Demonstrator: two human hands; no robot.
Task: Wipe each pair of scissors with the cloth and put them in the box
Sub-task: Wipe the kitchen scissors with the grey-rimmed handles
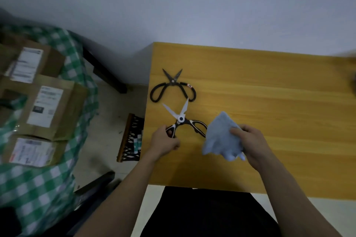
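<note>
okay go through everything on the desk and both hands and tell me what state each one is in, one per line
Black scissors: blades open, lying on the table, untouched.
White-bladed scissors: blades open, one handle gripped.
Cloth: crumpled, held above the table.
Left hand: grips the scissor handle.
Right hand: holds the cloth.

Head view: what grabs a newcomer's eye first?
The yellow wooden table against the dim room, with two open pairs of scissors near its left edge: all-black scissors farther away, white-bladed scissors nearer. The left hand grips the white-bladed pair's handle, and the right hand holds a light blue cloth.
</note>
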